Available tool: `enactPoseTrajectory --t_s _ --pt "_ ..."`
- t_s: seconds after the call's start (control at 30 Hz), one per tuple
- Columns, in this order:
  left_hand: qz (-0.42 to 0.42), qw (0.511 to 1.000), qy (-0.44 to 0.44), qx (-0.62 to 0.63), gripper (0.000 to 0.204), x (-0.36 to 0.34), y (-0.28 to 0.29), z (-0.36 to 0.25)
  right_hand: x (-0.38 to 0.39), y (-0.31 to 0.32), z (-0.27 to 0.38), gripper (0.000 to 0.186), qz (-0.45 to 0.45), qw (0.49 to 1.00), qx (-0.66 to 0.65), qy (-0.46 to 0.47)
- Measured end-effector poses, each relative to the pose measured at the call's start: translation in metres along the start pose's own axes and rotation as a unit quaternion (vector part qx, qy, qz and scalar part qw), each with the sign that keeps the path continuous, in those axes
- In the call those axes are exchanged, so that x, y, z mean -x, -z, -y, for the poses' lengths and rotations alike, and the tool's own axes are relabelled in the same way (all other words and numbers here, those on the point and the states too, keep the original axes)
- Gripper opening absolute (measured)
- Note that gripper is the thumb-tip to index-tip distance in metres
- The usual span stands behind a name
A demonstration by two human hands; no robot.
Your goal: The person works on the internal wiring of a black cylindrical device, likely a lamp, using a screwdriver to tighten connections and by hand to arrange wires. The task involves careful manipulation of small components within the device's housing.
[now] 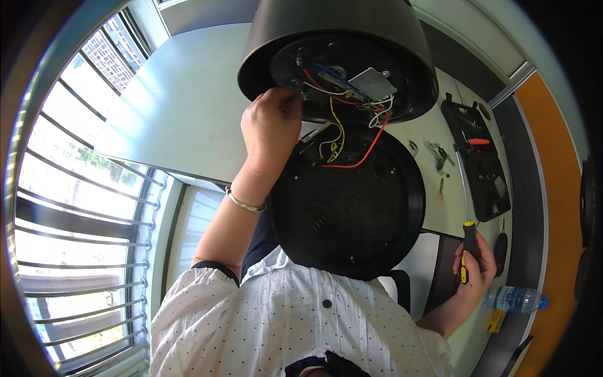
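At the housing point(342, 22): left hand point(272, 125), bunched beside wires point(340, 78); I can't tell on what.
Right of the cover point(352, 210): right hand point(478, 270), clasping a screwdriver point(470, 234) by the handle.

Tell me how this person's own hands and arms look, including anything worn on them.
Both are ungloved. The left hand has a silver-coloured bangle above its wrist; the right hand shows none. The left sleeve is short, loose and white with small dark dots, edged by a dark band. The right sleeve has the same dotted white cloth.
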State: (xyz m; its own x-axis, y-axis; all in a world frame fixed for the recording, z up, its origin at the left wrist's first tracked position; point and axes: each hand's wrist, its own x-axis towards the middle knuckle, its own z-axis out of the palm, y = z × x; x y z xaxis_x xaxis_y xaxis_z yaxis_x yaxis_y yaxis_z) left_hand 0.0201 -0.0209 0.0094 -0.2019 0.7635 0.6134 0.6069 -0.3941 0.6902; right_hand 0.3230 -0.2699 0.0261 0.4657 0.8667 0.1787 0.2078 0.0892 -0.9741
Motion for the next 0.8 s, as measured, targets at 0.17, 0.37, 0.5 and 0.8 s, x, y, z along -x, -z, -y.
enactPoseTrajectory --t_s 0.17,0.37,0.5,0.8 --pt "0.005 1.0 0.012 0.005 0.013 0.0 0.003 -0.001 -0.001 0.011 -0.007 0.04 -0.018 0.997 0.06 -0.049" --pt "0.017 1.0 0.024 0.012 0.015 0.0 0.003 0.003 -0.006 0.011 -0.016 0.039 0.035 0.984 0.101 -0.145" --pt "0.023 0.998 0.038 0.04 0.016 -0.001 0.002 0.006 -0.012 0.011 -0.023 0.038 0.04 0.982 0.08 -0.168" --pt "0.069 0.974 0.13 0.172 0.016 -0.006 0.006 0.005 -0.027 0.015 -0.047 0.038 0.062 0.984 0.026 -0.166"
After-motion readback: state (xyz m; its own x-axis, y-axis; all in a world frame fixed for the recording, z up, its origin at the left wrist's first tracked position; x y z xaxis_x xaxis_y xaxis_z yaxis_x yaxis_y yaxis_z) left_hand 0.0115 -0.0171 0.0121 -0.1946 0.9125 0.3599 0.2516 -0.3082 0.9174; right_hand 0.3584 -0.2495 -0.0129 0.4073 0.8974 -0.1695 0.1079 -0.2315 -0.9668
